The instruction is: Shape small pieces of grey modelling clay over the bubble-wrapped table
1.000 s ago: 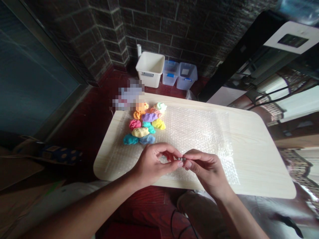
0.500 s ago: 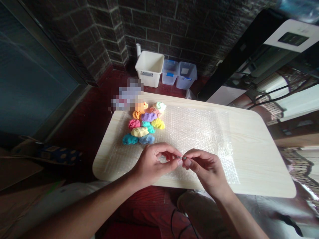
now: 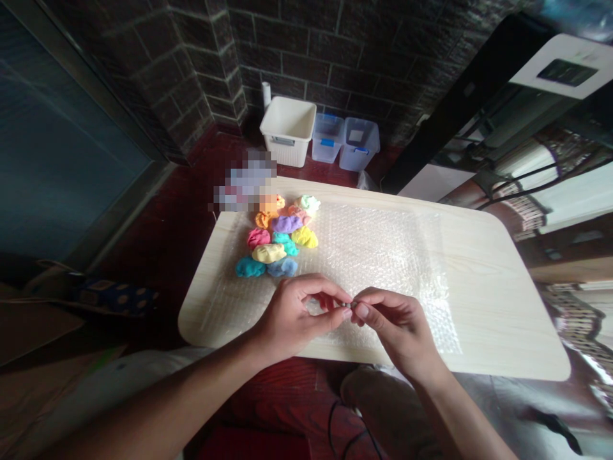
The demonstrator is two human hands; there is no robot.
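My left hand (image 3: 294, 313) and my right hand (image 3: 397, 322) meet above the near side of the table, fingertips almost touching. Between them, thumbs and forefingers pinch a small dark greyish piece (image 3: 352, 305); it is too small and too covered to name. Beyond my left hand lie several soft lumps that look like modelling clay: a teal lump (image 3: 250, 267), a blue-grey lump (image 3: 282, 267), a pale yellow lump (image 3: 269, 253), a red lump (image 3: 258, 238), a purple lump (image 3: 286, 224) and a bright yellow lump (image 3: 305, 237), among others.
Bubble wrap (image 3: 378, 249) covers much of the pale wooden table (image 3: 498, 300). On the floor behind it stand a white bin (image 3: 287, 131) and two clear boxes, one a clear box with a blue latch (image 3: 327, 140). A dark cabinet (image 3: 469, 102) rises at the right.
Both hands keep their pinch nearly in place. Their fingertips have drawn slightly closer together around the small piece, which looks turned a little. The lumps have not moved.
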